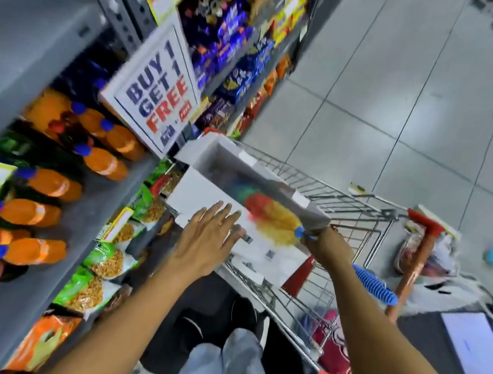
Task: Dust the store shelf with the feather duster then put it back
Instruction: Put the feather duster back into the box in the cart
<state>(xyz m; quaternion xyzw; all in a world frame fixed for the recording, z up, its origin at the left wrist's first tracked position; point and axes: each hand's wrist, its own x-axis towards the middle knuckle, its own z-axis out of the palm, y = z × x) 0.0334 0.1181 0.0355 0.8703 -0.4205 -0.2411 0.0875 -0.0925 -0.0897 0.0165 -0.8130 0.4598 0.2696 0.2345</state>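
The feather duster [272,217] has a red, yellow and green head and a blue ribbed handle [374,283]. My right hand [326,242] grips its shaft just behind the head, and the handle sticks out past my wrist. The head lies inside an open white box [226,163] that rests on a shopping cart. My left hand [207,236] is spread flat, fingers apart, against the near side of that box. The grey store shelf [105,198] runs along the left, holding orange soda bottles [103,163].
A wire shopping cart [350,208] with red trim stands ahead of me, bags hanging at its right. A "BUY 1 GET 1 FREE" sign [157,96] juts from the shelf. Snack packets [105,260] fill lower shelves. Tiled floor [404,82] stretches beyond.
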